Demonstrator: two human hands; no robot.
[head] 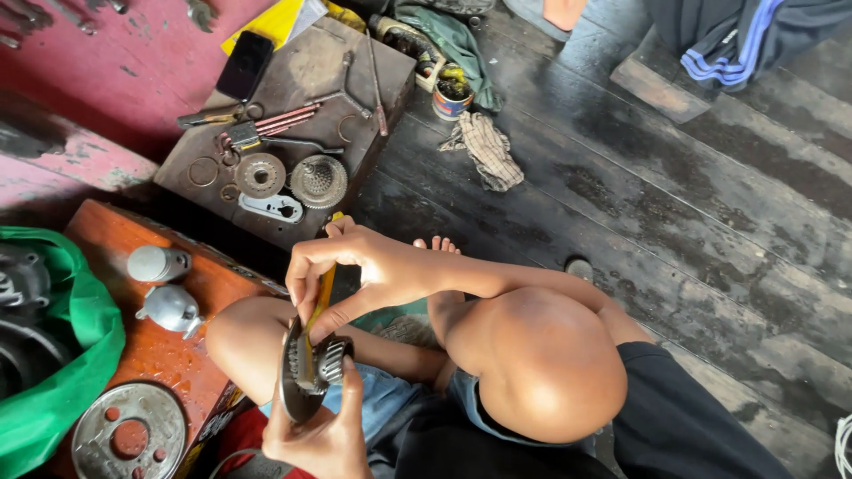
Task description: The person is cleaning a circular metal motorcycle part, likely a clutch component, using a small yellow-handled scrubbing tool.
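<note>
Two hands over lap: left hand [319, 435] grips dark round toothed metal clutch part [306, 368] from below; right hand [351, 266], fingers curled, pinches yellow-handled tool [321, 297], probably screwdriver, into it.

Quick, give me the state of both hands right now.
Left hand: closed around a round metal disc part with a toothed hub, gripping it from below.
Right hand: closed on a yellow-handled tool, its tip set into the disc part.
</note>
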